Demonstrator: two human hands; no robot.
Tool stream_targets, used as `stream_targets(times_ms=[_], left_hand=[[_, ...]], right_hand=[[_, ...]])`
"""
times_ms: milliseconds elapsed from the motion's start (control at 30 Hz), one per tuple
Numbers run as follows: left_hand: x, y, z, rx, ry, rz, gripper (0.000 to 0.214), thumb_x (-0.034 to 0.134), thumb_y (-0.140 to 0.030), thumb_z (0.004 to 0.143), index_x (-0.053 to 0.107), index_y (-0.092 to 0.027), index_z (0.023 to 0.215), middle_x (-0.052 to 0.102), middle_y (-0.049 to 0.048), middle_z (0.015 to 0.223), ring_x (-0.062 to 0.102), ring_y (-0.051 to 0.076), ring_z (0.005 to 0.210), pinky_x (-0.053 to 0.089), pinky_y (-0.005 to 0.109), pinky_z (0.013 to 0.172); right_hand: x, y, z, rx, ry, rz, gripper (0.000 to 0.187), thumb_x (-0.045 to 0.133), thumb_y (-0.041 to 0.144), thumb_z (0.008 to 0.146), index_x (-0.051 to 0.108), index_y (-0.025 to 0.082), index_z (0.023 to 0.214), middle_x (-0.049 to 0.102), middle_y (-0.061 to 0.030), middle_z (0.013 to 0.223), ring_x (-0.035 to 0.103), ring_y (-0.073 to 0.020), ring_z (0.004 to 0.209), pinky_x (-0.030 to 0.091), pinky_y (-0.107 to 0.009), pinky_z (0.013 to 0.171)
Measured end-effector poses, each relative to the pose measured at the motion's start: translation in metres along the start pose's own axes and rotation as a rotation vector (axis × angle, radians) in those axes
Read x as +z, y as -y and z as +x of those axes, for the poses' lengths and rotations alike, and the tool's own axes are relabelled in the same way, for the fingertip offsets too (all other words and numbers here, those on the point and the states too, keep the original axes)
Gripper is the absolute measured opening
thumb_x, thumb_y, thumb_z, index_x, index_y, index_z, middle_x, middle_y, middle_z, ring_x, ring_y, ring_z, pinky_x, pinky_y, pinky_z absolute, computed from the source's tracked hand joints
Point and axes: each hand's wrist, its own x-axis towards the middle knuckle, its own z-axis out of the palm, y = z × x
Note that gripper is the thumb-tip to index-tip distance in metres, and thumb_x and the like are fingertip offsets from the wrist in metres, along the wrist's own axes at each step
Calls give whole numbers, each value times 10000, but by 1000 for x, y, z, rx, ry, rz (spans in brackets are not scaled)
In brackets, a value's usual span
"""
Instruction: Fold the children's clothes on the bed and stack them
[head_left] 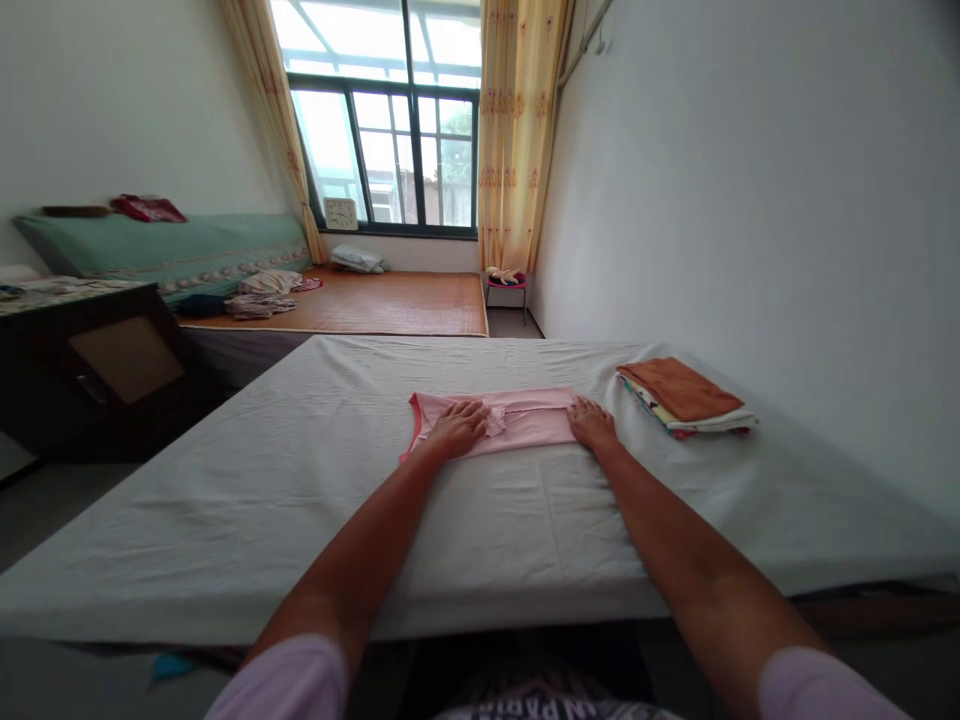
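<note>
In the head view, a pale pink garment (529, 430) lies folded into a long strip on the sheet-covered table (525, 545), roughly in the middle of its width, with a deeper pink trim at its left end. The left hand (460, 428) rests palm down on the garment's left part, its fingers laid close together across the cloth beside a small ruffled bunch of fabric. The right hand (592, 422) lies over the garment's right end, fingers near one another and slightly bent; whether they pinch the edge, I cannot tell. Both forearms reach in from lilac sleeves (289, 680). To the right of the right hand, apart from it, sits a stack of folded cloths (716, 425) topped by a rust-brown cloth (682, 387). Beyond the table, a bed (420, 300) with a woven mat carries a heap of clothes (262, 295) near its green-covered headboard (202, 240). A square clock (340, 213) stands by the window (382, 150), a patterned yellow curtain (517, 140) hangs on the right, and a dark cabinet (45, 365) stands at left.
</note>
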Motion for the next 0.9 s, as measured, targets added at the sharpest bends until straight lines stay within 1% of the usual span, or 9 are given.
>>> stream_targets(times_ms=[133,233,333,433,500,567,633,733,900], left_hand=[[-3,-2,1,-18,60,16,548,190,-474,969,314,-298,1472,272,27,1557,237,231,1425,176,460,1144],[-7,-8,3,-57,145,1,545,206,-474,966,280,-314,1482,231,41,1570,195,269,1438,166,550,1126],[-7,-17,2,-100,120,-13,521,261,-444,963,331,-307,1461,276,72,1552,230,301,1423,202,608,1092],[-4,-24,-2,-95,-25,-44,483,315,-375,958,423,-272,1417,376,79,1505,307,268,1392,257,542,1104],[-2,-26,-6,-12,-117,-99,445,364,-310,943,502,-258,1363,468,65,1444,367,218,1358,293,459,1116],[-3,-27,-9,100,-168,-166,404,396,-245,924,591,-259,1277,553,45,1366,430,177,1310,324,394,1113],[-5,-29,-11,173,-196,-216,387,397,-198,913,653,-264,1196,604,31,1304,483,160,1260,346,365,1103],[-7,-32,-12,190,-206,-243,390,398,-173,907,678,-279,1157,623,19,1277,526,155,1215,367,356,1090],[-6,-32,-10,157,-193,-237,383,414,-183,906,668,-296,1169,623,1,1279,520,154,1226,375,359,1087]], right_hand=[[-6,-5,-20,32,-70,39,501,285,362,958,436,161,1391,434,-100,1459,347,-207,1341,253,-404,1097],[-12,-7,-30,64,-153,67,430,329,352,946,564,171,1256,541,-119,1348,445,-247,1239,356,-416,1006],[-18,-9,-35,108,-224,98,417,337,398,944,653,174,1099,606,-139,1232,497,-289,1142,421,-440,898],[-22,-10,-35,100,-230,155,406,403,458,914,669,182,1049,612,-138,1205,496,-300,1130,435,-453,866],[-23,-13,-34,84,-211,197,374,448,456,893,671,189,1031,617,-130,1194,498,-294,1132,438,-442,863],[-24,-16,-32,72,-197,228,337,473,440,883,675,194,996,635,-119,1162,508,-288,1125,442,-413,852],[-24,-19,-30,59,-181,270,301,486,419,883,667,201,984,666,-104,1100,546,-271,1082,448,-363,823],[-25,-21,-27,53,-168,353,263,463,357,904,627,208,1046,701,-81,1001,620,-230,961,444,-299,767],[-25,-21,-23,119,-183,421,343,424,343,928,525,178,1212,714,-88,1004,656,-256,944,446,-309,756]])
